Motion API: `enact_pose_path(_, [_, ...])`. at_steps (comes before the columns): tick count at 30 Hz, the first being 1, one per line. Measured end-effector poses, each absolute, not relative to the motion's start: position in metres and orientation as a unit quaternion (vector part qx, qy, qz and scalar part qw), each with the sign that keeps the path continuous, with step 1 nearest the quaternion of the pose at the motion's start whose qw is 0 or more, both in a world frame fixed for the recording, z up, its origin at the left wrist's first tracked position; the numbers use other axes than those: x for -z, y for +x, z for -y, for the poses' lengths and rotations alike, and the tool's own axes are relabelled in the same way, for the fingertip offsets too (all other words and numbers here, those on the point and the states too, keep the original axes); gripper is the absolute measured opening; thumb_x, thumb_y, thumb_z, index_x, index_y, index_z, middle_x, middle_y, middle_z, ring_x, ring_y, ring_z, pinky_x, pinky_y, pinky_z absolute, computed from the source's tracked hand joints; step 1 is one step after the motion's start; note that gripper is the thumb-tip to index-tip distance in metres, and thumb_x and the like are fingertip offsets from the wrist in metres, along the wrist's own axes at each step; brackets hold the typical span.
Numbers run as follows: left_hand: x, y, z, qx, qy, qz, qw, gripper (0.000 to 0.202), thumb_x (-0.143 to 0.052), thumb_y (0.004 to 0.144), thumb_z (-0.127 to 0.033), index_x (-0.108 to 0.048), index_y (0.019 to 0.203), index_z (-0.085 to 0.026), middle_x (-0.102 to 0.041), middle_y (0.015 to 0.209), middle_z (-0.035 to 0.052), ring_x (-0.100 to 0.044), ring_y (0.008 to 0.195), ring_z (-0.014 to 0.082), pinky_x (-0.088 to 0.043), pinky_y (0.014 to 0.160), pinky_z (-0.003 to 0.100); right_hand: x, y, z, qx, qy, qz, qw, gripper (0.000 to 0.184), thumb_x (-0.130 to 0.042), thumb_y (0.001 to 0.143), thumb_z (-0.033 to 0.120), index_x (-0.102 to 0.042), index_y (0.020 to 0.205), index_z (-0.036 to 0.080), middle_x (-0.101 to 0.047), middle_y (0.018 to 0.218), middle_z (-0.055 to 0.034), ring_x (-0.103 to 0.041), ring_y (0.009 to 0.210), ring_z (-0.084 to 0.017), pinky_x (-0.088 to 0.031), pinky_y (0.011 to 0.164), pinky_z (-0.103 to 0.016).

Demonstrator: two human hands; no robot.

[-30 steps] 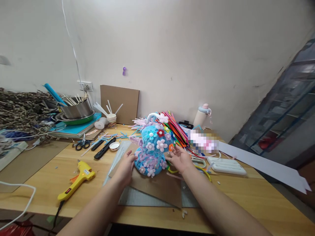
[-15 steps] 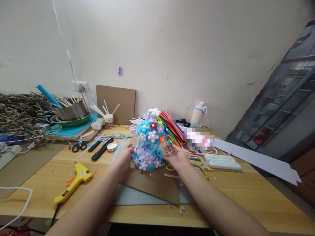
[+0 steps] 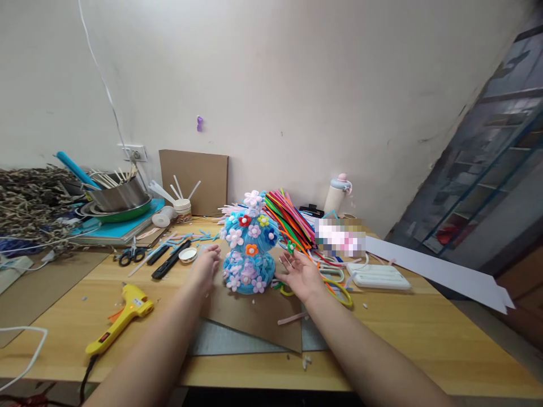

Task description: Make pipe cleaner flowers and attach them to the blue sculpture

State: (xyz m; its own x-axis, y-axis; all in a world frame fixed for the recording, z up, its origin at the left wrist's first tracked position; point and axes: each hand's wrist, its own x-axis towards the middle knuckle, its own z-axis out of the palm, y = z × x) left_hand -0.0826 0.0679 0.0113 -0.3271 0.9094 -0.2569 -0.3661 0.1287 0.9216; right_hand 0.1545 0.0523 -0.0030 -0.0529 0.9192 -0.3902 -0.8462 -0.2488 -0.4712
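Close to the near edge of the wooden table (image 3: pixel 382 350), small white scraps (image 3: pixel 306 362) lie beside a flat grey mat (image 3: pixel 218 342), over which a brown cardboard sheet (image 3: pixel 258 322) sits askew, perhaps to shield the surface beneath. At the near left rests a yellow glue gun (image 3: pixel 120 320) with a black cord, its nozzle pointing away from the person, likely so that the grip stays easy to reach. Farther in, a fuzzy blue two-tiered ornament (image 3: pixel 249 270) covered with small flowers in lilac, red, orange and yellow stands upright on the cardboard, between the hands. The left hand (image 3: pixel 206 267), somewhat blurred, is loosely spread just beside its left side; the right hand (image 3: pixel 302 276) is spread with its fingers half bent near its right side, and neither appears to grip it. Their facing position would suit steadying or turning it. A green fuzzy flower (image 3: pixel 291 247) shows at the right fingertips; whether they touch it I cannot tell. Beyond, black-handled scissors (image 3: pixel 130 257) and a black cutter (image 3: pixel 171 261) lie at the left, while a bundle of multicoloured fuzzy stems (image 3: pixel 292 223) lies at the far side. A brown cardboard panel (image 3: pixel 195 181) leans on the far wall, apparently for support.
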Motion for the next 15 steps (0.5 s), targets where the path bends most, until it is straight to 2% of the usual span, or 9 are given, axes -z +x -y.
enact_pose_path(4, [-0.006, -0.072, -0.035, -0.624, 0.220, -0.559, 0.500, 0.043, -0.051, 0.066, -0.009, -0.044, 0.106, -0.023, -0.057, 0.090, 0.0038, -0.057, 0.097, 0.0187, -0.043, 0.089, 0.031, 0.005, 0.152, -0.057, -0.714, -0.311, 0.077, 0.622, 0.007, -0.057, 0.077, 0.018, -0.061, 0.072, 0.021, -0.069, 0.069, 0.0008, -0.063, 0.078, -0.017, -0.041, 0.086, -0.049])
enact_pose_path(7, [0.002, -0.059, -0.013, -0.627, 0.222, -0.548, 0.507, 0.043, -0.052, 0.070, -0.011, -0.041, 0.109, -0.022, -0.056, 0.092, 0.0050, -0.055, 0.104, 0.0185, -0.041, 0.093, 0.030, 0.009, 0.149, -0.060, -0.711, -0.300, 0.090, 0.630, 0.007, -0.058, 0.076, 0.017, -0.062, 0.073, 0.021, -0.069, 0.070, 0.0008, -0.064, 0.080, -0.017, -0.044, 0.082, -0.043])
enact_pose_path(12, [0.019, -0.051, -0.005, -0.631, 0.254, -0.546, 0.489, 0.042, -0.055, 0.073, -0.013, -0.041, 0.111, -0.024, -0.051, 0.115, 0.0076, -0.048, 0.116, 0.0211, -0.038, 0.098, 0.034, 0.014, 0.150, -0.063, -0.714, -0.279, 0.107, 0.634, 0.007, -0.057, 0.077, 0.016, -0.061, 0.073, 0.020, -0.069, 0.072, 0.0003, -0.064, 0.083, -0.017, -0.046, 0.080, -0.041])
enact_pose_path(15, [0.024, -0.053, -0.008, -0.632, 0.259, -0.563, 0.465, 0.047, -0.059, 0.072, -0.014, -0.041, 0.114, -0.025, -0.048, 0.120, 0.0082, -0.048, 0.116, 0.0232, -0.038, 0.097, 0.036, 0.017, 0.151, -0.065, -0.720, -0.267, 0.113, 0.631, 0.008, -0.056, 0.078, 0.015, -0.061, 0.073, 0.019, -0.069, 0.072, -0.0008, -0.064, 0.085, -0.017, -0.047, 0.080, -0.040])
